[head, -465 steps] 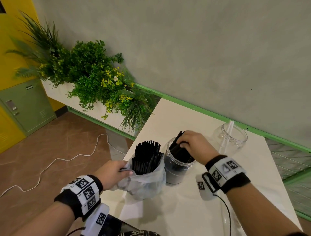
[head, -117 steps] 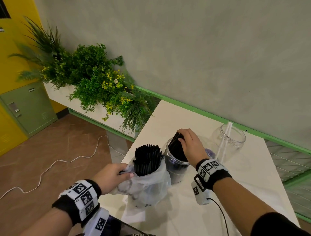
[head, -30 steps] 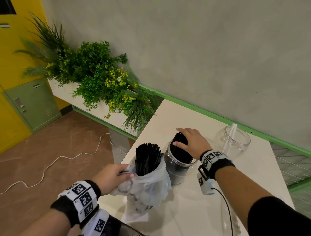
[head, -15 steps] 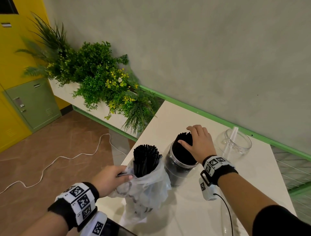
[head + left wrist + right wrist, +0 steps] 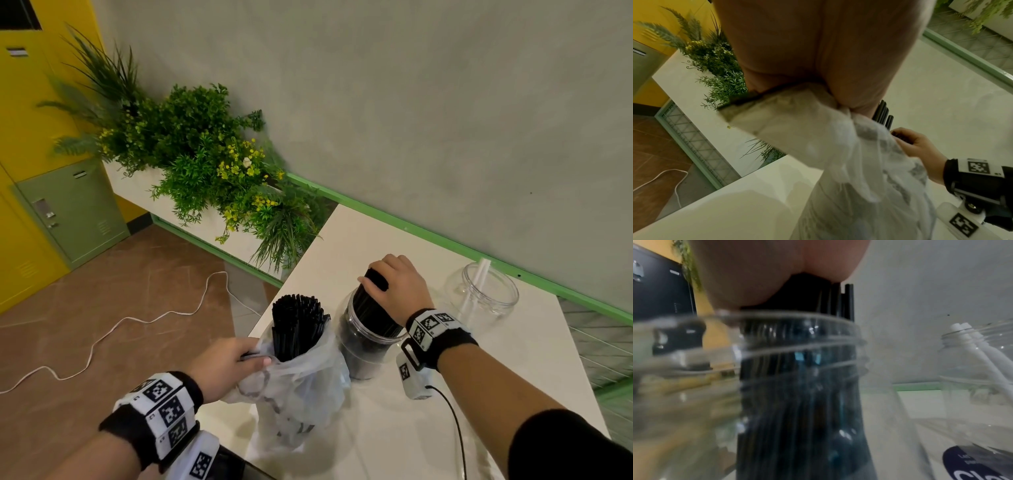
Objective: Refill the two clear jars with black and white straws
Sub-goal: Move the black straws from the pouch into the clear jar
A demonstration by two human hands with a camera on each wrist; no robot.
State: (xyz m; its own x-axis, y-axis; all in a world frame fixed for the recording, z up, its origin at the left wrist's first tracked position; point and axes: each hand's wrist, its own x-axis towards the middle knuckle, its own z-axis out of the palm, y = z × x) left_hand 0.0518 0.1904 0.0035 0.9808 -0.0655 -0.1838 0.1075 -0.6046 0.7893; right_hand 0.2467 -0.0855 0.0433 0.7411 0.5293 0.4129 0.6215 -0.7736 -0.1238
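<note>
A clear jar [image 5: 368,349] packed with black straws [image 5: 375,308] stands mid-table. My right hand [image 5: 378,274] sits on their tops, thumb and fingers curled round the bundle. The right wrist view shows the jar [image 5: 797,340] close up, under my palm. To its left a clear plastic bag [image 5: 301,387] holds another bundle of black straws [image 5: 298,325]. My left hand [image 5: 255,354] pinches the bag's rim. A second clear jar [image 5: 486,298] at the back right holds white straws [image 5: 481,274], two of them in the right wrist view [image 5: 966,337].
The white table [image 5: 513,377] ends just left of the bag, with brown floor and a white cable [image 5: 102,342] beyond. A planter with green plants [image 5: 205,154] stands along the wall at the far left. The grey wall runs close behind the jars.
My right hand has stayed on the black straws in the jar, sliding from their side onto their tops while the bundle stood more upright. The left hand still holds the bag.
</note>
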